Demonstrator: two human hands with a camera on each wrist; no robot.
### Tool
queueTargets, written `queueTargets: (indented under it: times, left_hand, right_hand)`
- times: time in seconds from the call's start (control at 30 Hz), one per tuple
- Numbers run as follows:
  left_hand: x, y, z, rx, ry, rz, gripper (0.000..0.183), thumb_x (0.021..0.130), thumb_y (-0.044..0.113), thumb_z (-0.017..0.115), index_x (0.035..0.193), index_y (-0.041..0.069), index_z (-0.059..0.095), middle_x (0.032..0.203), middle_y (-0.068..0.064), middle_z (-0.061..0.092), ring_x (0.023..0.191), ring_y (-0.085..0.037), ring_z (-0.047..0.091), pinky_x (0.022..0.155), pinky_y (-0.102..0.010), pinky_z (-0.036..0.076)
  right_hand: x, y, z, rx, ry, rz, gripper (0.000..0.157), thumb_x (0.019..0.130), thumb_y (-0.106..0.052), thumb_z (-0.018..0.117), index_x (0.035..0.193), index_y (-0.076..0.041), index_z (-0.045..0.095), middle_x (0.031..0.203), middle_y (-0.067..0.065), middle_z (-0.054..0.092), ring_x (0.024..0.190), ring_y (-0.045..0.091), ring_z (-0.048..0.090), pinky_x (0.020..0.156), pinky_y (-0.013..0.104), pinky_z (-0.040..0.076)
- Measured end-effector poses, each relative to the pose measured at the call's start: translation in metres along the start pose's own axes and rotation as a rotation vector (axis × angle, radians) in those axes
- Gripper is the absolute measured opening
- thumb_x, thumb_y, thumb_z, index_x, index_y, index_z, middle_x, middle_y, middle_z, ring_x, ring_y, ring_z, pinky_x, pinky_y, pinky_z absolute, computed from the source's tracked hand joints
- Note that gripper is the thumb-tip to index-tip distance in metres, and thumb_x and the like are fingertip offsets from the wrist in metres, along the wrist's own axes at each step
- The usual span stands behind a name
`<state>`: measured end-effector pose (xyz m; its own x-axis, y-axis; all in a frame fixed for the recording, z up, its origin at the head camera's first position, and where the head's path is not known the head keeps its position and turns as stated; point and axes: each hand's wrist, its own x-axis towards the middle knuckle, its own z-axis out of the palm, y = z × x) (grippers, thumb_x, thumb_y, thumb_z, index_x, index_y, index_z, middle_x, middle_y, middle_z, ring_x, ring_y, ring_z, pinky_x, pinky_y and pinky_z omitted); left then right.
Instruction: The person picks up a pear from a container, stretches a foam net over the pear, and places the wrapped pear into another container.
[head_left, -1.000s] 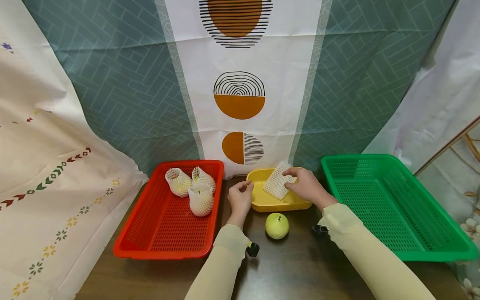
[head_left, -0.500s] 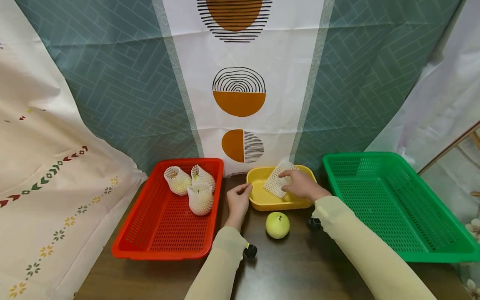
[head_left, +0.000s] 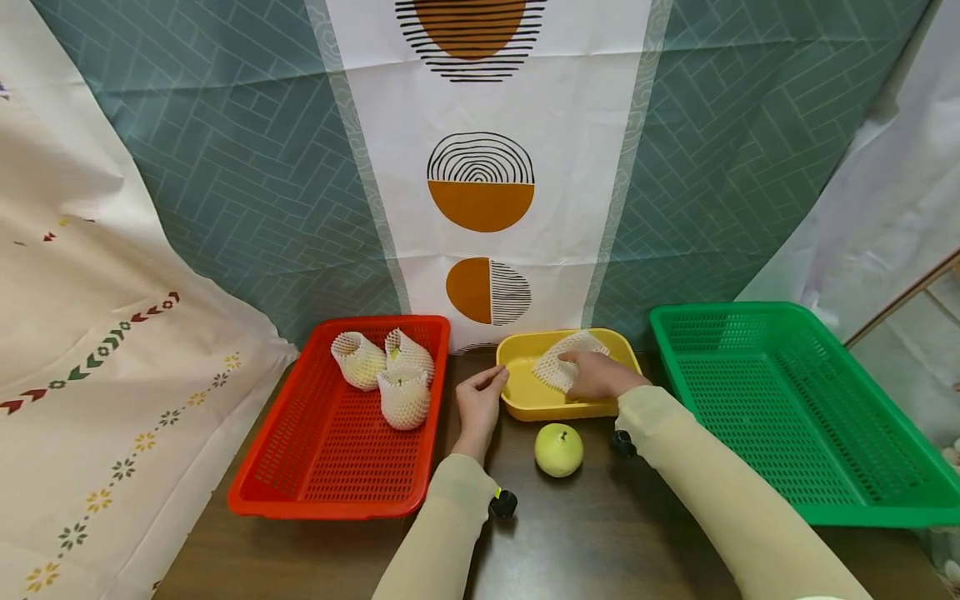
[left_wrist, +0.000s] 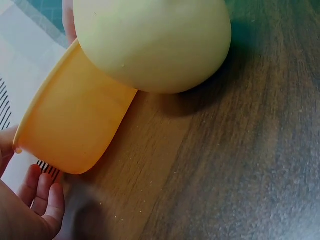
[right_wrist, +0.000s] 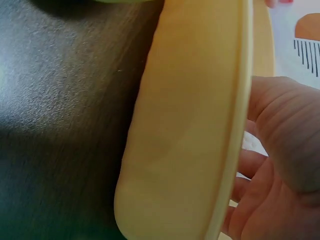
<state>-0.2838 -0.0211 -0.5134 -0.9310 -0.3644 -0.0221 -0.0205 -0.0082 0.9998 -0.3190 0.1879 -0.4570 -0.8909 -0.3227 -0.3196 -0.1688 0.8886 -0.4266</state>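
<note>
My right hand (head_left: 597, 377) reaches into the yellow plastic container (head_left: 551, 412) and grips a white foam net sleeve (head_left: 557, 364), which bends up around the fingers. In the right wrist view the container's wall (right_wrist: 185, 125) hides part of that hand's fingers and nearly all the sleeve. At the container's left end, my left hand (head_left: 477, 406) pinches the rim, its other fingers loosely curled in the left wrist view. A bare yellow-green pear (head_left: 558, 450) rests on the table just in front of the container, looming large in the left wrist view (left_wrist: 155, 45).
On the left stands a red basket (head_left: 322, 467) holding three pears in foam net sleeves (head_left: 405, 402). A green basket (head_left: 757, 400) stands on the right. Behind the dark wooden table (head_left: 570, 533) hangs a patterned cloth (head_left: 555, 200).
My right hand has moved left and down onto the foam net sleeve, now gripping it; the sleeve, flat and leaning before, is bent. My left hand has stayed at the rim.
</note>
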Motion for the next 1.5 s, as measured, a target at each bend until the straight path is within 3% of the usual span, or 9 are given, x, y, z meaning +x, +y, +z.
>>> queueTargets:
  times: [0.13, 0.47, 0.7, 0.9, 1.17, 1.37, 1.5]
  left_hand:
    - [0.0, -0.001, 0.001, 0.002, 0.011, 0.008, 0.024, 0.076, 0.023, 0.078, 0.096, 0.011, 0.076, 0.096, -0.002, 0.073, 0.095, -0.015, 0.065, 0.085, -0.029, 0.053]
    - [-0.003, 0.001, 0.004, -0.006, 0.029, 0.006, 0.021, 0.078, 0.019, 0.076, 0.097, 0.009, 0.075, 0.096, -0.004, 0.073, 0.092, -0.016, 0.065, 0.083, -0.029, 0.054]
    - [-0.003, 0.002, 0.003, -0.028, 0.03, 0.007, 0.021, 0.078, 0.015, 0.076, 0.097, 0.007, 0.075, 0.095, -0.005, 0.073, 0.094, -0.017, 0.065, 0.084, -0.029, 0.053]
    - [-0.003, 0.002, 0.002, -0.021, 0.018, -0.004, 0.021, 0.078, 0.017, 0.076, 0.097, 0.008, 0.075, 0.097, -0.006, 0.073, 0.094, -0.018, 0.064, 0.084, -0.03, 0.054]
    - [-0.003, 0.002, 0.003, -0.028, 0.007, -0.004, 0.023, 0.078, 0.018, 0.076, 0.098, 0.008, 0.074, 0.098, -0.005, 0.072, 0.094, -0.017, 0.065, 0.084, -0.029, 0.054]
    - [-0.002, -0.002, 0.003, -0.036, 0.013, 0.013, 0.022, 0.078, 0.019, 0.076, 0.097, 0.009, 0.075, 0.096, -0.004, 0.073, 0.092, -0.017, 0.065, 0.081, -0.028, 0.054]
    - [-0.002, -0.002, 0.002, -0.031, 0.012, 0.008, 0.021, 0.078, 0.019, 0.076, 0.097, 0.01, 0.075, 0.096, -0.004, 0.073, 0.091, -0.016, 0.066, 0.081, -0.028, 0.054]
  right_hand:
    - [0.003, 0.003, 0.004, -0.051, 0.005, -0.011, 0.073, 0.076, -0.021, 0.074, 0.141, -0.015, 0.042, 0.142, 0.012, 0.045, 0.127, 0.03, 0.044, 0.106, 0.05, 0.035]
    - [0.005, 0.007, 0.009, -0.156, 0.087, -0.033, 0.05, 0.072, -0.012, 0.077, 0.12, -0.007, 0.063, 0.122, 0.009, 0.062, 0.103, 0.022, 0.055, 0.098, 0.042, 0.044]
    - [0.01, 0.004, 0.011, -0.226, 0.123, -0.06, 0.023, 0.072, -0.009, 0.074, 0.095, -0.01, 0.072, 0.093, 0.001, 0.068, 0.078, 0.017, 0.055, 0.081, 0.037, 0.05]
    - [0.01, 0.005, 0.011, -0.264, 0.16, -0.061, 0.004, 0.079, -0.014, 0.071, 0.082, -0.013, 0.072, 0.077, -0.003, 0.066, 0.07, 0.015, 0.053, 0.077, 0.033, 0.05]
    - [0.004, 0.01, 0.007, -0.106, 0.168, -0.081, 0.01, 0.08, -0.014, 0.069, 0.087, -0.01, 0.074, 0.091, 0.001, 0.069, 0.079, 0.016, 0.056, 0.08, 0.035, 0.051]
    - [0.0, 0.011, 0.006, 0.027, 0.197, -0.077, 0.01, 0.086, -0.021, 0.066, 0.093, -0.014, 0.068, 0.087, 0.0, 0.063, 0.079, 0.017, 0.053, 0.075, 0.03, 0.047]
    - [-0.006, 0.005, 0.001, 0.085, 0.244, -0.104, 0.013, 0.086, -0.021, 0.067, 0.097, -0.013, 0.067, 0.089, 0.001, 0.064, 0.081, 0.017, 0.055, 0.08, 0.033, 0.051]
